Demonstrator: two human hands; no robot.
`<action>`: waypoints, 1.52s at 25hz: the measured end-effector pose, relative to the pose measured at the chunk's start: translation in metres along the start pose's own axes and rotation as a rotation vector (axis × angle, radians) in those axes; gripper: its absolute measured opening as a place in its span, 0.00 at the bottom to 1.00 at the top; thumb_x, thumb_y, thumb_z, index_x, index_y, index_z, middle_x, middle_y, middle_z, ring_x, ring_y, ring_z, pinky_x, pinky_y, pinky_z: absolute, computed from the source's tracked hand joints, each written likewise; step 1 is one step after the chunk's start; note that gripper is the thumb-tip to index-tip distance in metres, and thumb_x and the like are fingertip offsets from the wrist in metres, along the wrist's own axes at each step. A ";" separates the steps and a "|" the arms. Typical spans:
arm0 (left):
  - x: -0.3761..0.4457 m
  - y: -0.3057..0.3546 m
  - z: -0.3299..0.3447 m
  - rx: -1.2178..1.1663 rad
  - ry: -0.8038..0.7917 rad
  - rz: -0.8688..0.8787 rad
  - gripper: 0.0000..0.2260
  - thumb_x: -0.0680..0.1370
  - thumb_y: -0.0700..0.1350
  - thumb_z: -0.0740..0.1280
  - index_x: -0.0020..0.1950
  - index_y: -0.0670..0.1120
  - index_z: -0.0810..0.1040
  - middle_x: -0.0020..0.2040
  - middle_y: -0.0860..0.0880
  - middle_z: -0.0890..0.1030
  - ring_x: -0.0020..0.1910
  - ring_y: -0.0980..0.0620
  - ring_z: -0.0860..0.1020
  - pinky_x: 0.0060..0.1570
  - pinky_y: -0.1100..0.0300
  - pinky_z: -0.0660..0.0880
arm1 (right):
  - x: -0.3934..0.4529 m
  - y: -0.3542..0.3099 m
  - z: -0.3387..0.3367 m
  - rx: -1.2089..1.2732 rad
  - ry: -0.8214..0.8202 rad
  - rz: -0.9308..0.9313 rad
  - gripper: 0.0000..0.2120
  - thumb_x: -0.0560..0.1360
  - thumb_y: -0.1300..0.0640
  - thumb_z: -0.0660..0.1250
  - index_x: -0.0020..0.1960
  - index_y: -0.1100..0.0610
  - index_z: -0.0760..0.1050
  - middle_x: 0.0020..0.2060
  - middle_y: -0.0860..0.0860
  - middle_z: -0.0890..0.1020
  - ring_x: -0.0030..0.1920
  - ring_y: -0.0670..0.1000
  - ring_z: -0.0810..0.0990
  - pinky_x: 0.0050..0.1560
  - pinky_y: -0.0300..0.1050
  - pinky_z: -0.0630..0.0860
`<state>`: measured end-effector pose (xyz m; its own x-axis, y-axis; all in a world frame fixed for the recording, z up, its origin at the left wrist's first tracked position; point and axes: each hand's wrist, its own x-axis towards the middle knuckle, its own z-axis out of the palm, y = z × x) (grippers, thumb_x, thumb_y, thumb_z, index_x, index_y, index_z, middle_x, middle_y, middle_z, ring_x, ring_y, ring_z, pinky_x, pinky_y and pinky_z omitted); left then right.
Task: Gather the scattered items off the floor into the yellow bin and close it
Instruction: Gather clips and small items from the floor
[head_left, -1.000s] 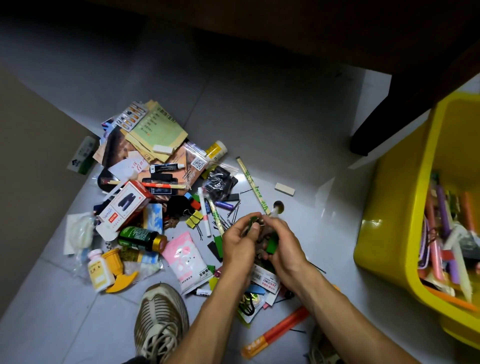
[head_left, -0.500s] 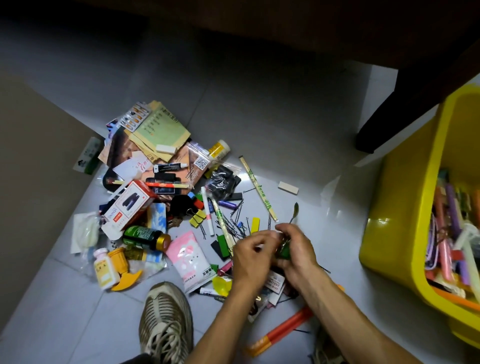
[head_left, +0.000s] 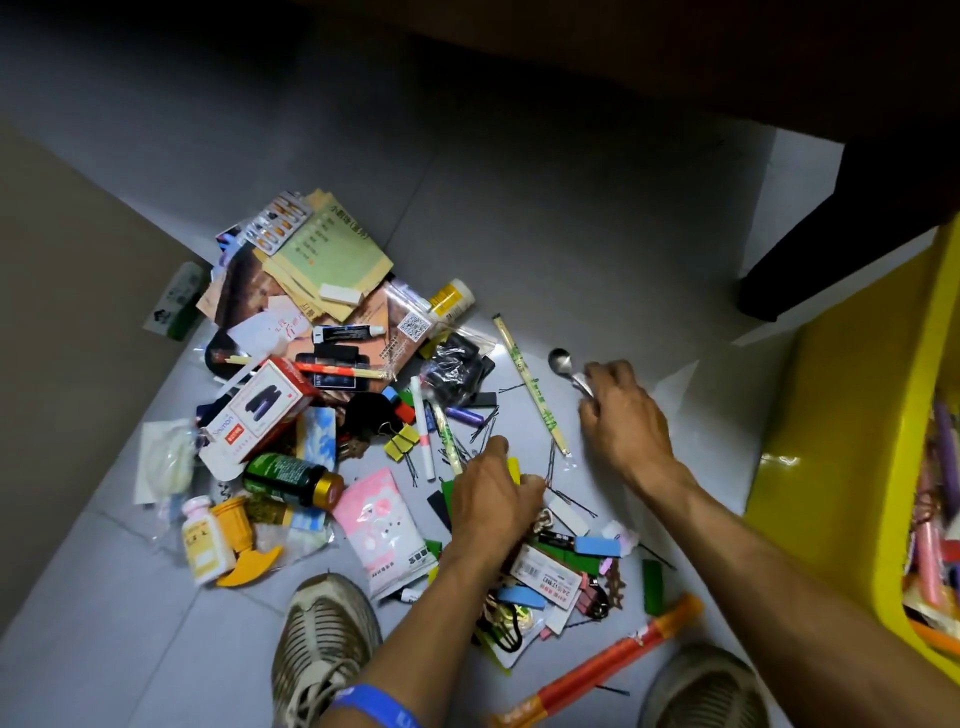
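Note:
A heap of scattered items (head_left: 332, 395) covers the grey floor: booklets, boxes, bottles, pens, clips and black hairpins. The yellow bin (head_left: 841, 467) stands open at the right, with pens and other things inside. My right hand (head_left: 621, 421) grips the handle of a metal spoon (head_left: 560, 359) just right of a wrapped chopstick pack (head_left: 530, 389). My left hand (head_left: 493, 501) is lowered onto the small items at the pile's near edge, beside a yellow strip (head_left: 514, 470) and hairpins. Its fingers are curled under, and what they hold is hidden.
My two shoes (head_left: 324, 639) (head_left: 706, 686) stand at the bottom edge, a long orange-red tube (head_left: 597, 670) between them. A dark furniture leg (head_left: 789, 260) rises behind the bin. A brown panel (head_left: 57, 312) bounds the left side.
My hands, held together over the pile, have separated. The right one moved right and took up the spoon; the left one dropped to the small items.

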<state>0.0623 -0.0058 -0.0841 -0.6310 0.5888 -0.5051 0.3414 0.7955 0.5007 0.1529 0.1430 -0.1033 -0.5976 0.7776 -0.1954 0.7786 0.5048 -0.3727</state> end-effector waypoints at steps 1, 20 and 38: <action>-0.001 -0.008 -0.005 -0.171 -0.020 -0.085 0.09 0.73 0.51 0.66 0.50 0.49 0.77 0.41 0.51 0.80 0.41 0.48 0.79 0.35 0.61 0.69 | 0.000 -0.003 0.006 -0.035 -0.030 0.006 0.12 0.80 0.58 0.61 0.62 0.56 0.70 0.56 0.56 0.72 0.40 0.53 0.75 0.39 0.46 0.73; -0.014 -0.057 -0.010 -0.038 0.168 -0.189 0.11 0.75 0.51 0.68 0.49 0.48 0.68 0.39 0.50 0.78 0.35 0.50 0.76 0.32 0.58 0.71 | -0.109 -0.034 0.037 -0.193 -0.273 -0.050 0.11 0.84 0.51 0.50 0.58 0.56 0.66 0.51 0.54 0.71 0.38 0.52 0.72 0.33 0.45 0.65; -0.020 -0.053 -0.004 -0.426 0.109 -0.244 0.07 0.75 0.38 0.66 0.48 0.49 0.75 0.40 0.47 0.80 0.35 0.47 0.79 0.34 0.56 0.76 | -0.027 -0.045 0.035 -0.109 -0.138 0.017 0.08 0.82 0.53 0.56 0.56 0.58 0.68 0.44 0.52 0.72 0.32 0.49 0.70 0.30 0.42 0.65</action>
<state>0.0540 -0.0607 -0.0977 -0.7340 0.3562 -0.5783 -0.1258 0.7655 0.6311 0.1269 0.0864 -0.1131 -0.5991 0.7313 -0.3259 0.8003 0.5357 -0.2692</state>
